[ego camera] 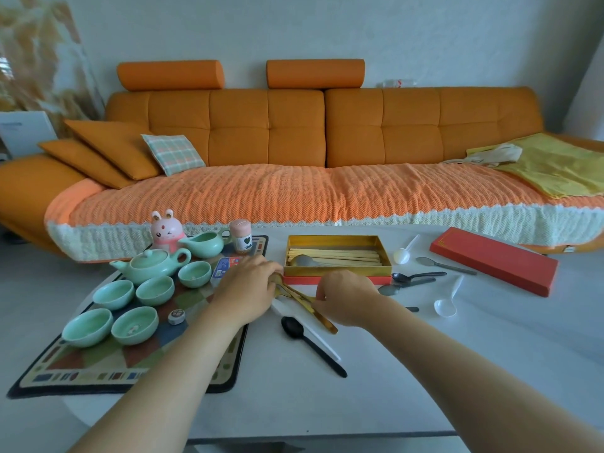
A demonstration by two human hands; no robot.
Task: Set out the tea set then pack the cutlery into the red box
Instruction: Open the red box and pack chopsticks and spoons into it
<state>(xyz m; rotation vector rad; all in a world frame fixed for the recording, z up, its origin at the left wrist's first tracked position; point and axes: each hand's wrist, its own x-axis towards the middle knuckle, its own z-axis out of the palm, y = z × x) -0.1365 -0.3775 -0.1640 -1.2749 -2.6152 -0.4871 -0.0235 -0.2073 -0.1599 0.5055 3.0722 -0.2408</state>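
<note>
With the tea set laid out, both hands are gripping gold cutlery just before the red box, while spoons are waiting beside it.

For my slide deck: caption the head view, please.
Both hands gather gold cutlery before the open red box, tea set already laid out.

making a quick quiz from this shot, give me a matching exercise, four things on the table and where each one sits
Things
1. teapot
2. chopsticks
3. red lid
4. black spoon

Places
A. inside the open gold-lined box
B. far right of the table, lying flat
C. on the patterned mat, behind the cups
D. bare tabletop, nearest the camera, in front of the hands

Pairs: 1-C, 2-A, 3-B, 4-D
</note>
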